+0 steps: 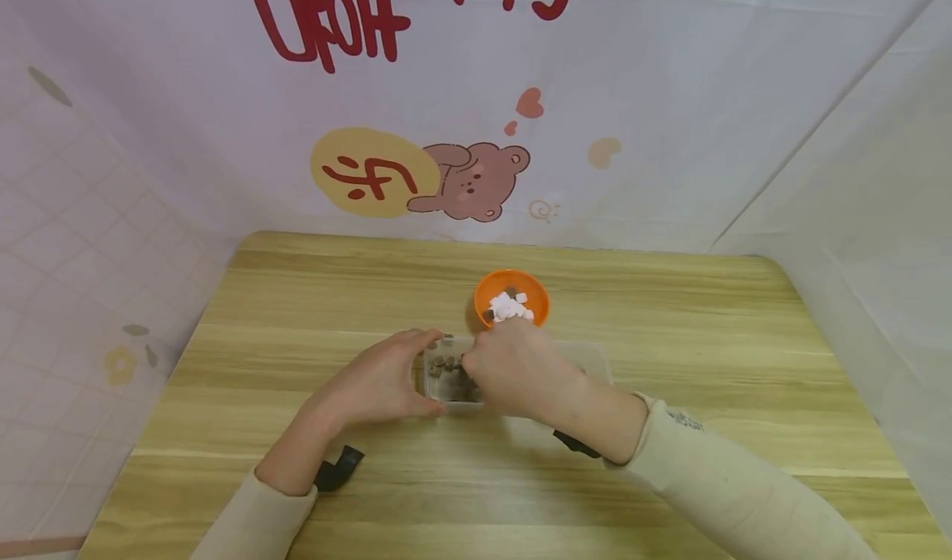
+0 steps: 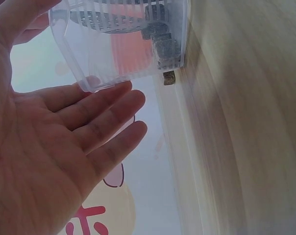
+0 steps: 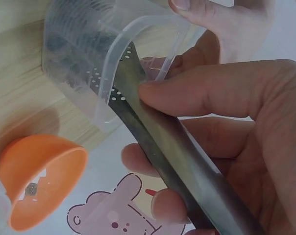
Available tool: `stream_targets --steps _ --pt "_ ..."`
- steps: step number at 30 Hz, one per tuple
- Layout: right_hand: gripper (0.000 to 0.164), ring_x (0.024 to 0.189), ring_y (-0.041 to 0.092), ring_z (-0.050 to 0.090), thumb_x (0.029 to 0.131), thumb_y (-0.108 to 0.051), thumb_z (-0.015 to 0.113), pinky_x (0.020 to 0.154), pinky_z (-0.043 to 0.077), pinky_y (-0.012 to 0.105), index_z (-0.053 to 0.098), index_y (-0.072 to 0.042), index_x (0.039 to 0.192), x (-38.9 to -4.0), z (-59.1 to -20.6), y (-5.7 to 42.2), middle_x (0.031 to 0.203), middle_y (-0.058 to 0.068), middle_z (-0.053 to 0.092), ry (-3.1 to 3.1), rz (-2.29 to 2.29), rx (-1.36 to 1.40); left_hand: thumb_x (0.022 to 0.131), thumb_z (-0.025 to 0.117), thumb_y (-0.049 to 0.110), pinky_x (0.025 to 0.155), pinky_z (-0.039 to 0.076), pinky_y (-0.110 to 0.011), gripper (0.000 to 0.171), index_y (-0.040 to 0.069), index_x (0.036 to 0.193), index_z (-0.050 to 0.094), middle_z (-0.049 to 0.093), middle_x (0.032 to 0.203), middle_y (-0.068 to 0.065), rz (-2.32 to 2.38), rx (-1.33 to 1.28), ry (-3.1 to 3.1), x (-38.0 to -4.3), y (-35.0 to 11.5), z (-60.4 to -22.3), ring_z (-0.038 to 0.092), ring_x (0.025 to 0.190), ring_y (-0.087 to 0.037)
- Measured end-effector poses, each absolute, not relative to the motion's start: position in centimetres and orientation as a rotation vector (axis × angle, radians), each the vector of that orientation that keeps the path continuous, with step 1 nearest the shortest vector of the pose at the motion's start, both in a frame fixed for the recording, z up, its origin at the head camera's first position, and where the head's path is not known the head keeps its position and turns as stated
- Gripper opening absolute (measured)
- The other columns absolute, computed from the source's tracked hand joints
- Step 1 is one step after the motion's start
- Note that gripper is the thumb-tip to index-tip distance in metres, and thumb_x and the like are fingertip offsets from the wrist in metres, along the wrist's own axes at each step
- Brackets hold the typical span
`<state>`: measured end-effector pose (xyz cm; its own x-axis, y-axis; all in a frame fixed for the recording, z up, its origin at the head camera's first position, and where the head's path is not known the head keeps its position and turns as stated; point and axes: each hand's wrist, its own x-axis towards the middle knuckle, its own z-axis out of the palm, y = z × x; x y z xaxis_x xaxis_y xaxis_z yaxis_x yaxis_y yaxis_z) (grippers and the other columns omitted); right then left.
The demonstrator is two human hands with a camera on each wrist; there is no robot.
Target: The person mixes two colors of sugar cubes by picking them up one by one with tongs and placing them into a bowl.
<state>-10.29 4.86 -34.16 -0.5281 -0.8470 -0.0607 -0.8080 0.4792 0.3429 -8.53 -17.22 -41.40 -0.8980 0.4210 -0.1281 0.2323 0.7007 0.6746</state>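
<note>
My left hand point(image 1: 372, 382) holds a clear plastic container point(image 2: 96, 58) at its left end, thumb on one side and fingertips on the other. Dark, stone-like cubes point(image 2: 165, 49) lie inside it. My right hand point(image 1: 524, 370) grips metal tongs point(image 3: 162, 142), whose perforated tips reach into the container. Whether a cube sits between the tips is hard to see. Just behind the container stands an orange bowl point(image 1: 513, 279), with white pieces point(image 1: 506, 306) and a few dark cubes in it. One small dark cube point(image 2: 169, 78) lies on the table beside the container.
Another clear container point(image 1: 598, 362) stands to the right, partly hidden behind my right hand and forearm. Everything rests on a wood-grain table point(image 1: 669, 312). A printed white cloth point(image 1: 640, 73) hangs along the table's far edge.
</note>
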Motion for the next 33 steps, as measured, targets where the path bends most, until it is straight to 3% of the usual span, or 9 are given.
stream_targets --steps 22,24,29,33 --pt "0.03 0.049 0.011 0.04 0.078 -0.016 0.076 0.042 0.037 0.026 0.054 -0.02 0.059 -10.8 -34.3 5.0 0.055 -0.008 0.045 -2.674 -0.491 1.486 0.072 0.095 0.043 0.113 0.045 -0.05 0.099 0.009 0.155 0.05 0.054 0.153 -0.008 0.968 0.507 2.646 -8.5 -17.1 -41.4 0.052 0.14 -0.028" --pt "0.032 0.051 0.011 0.04 0.079 -0.016 0.075 0.043 0.037 0.028 0.051 -0.02 0.059 -11.4 -33.8 5.7 0.056 -0.008 0.042 -2.768 -0.391 1.486 0.072 0.095 0.043 0.113 0.045 -0.05 0.099 0.01 0.154 0.051 0.055 0.152 -0.007 0.961 0.504 2.651 -8.5 -17.1 -41.3 0.052 0.139 -0.028" --pt "0.036 0.053 0.008 0.028 0.076 -0.012 0.071 0.046 0.025 0.025 0.042 -0.022 0.058 -12.8 -33.5 8.4 0.059 -0.01 0.028 -2.833 0.056 1.484 0.071 0.095 0.042 0.114 0.044 -0.051 0.099 0.01 0.154 0.052 0.056 0.151 -0.007 0.95 0.506 2.668 -8.5 -17.1 -41.3 0.052 0.139 -0.028" --pt "0.029 0.056 0.003 0.034 0.083 -0.008 0.072 0.05 0.03 0.023 0.056 -0.022 0.063 -14.2 -33.4 11.0 0.063 -0.013 0.039 -2.806 0.394 1.51 0.072 0.095 0.043 0.115 0.042 -0.052 0.099 0.01 0.154 0.051 0.055 0.152 -0.008 0.943 0.5 2.674 -8.4 -17.0 -41.3 0.051 0.141 -0.029"
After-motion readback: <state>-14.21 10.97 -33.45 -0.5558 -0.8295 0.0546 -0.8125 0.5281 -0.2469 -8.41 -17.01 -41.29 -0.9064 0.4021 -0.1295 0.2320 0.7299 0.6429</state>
